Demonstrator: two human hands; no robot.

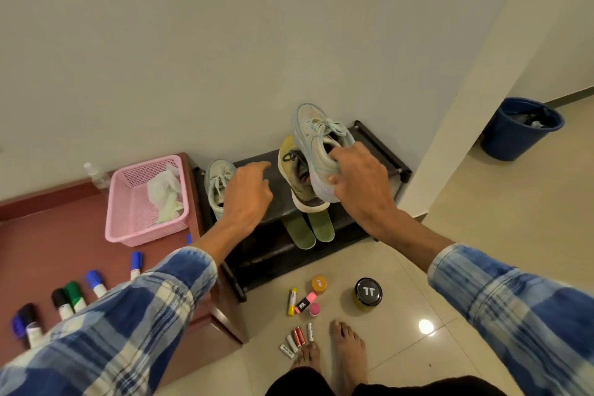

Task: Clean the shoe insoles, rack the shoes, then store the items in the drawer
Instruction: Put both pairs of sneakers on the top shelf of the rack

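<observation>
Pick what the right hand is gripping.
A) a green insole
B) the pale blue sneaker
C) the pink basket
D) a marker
B: the right hand curls its fingers round the collar of the pale blue sneaker, held up over the black rack, while both green insoles lie untouched on it.
</observation>
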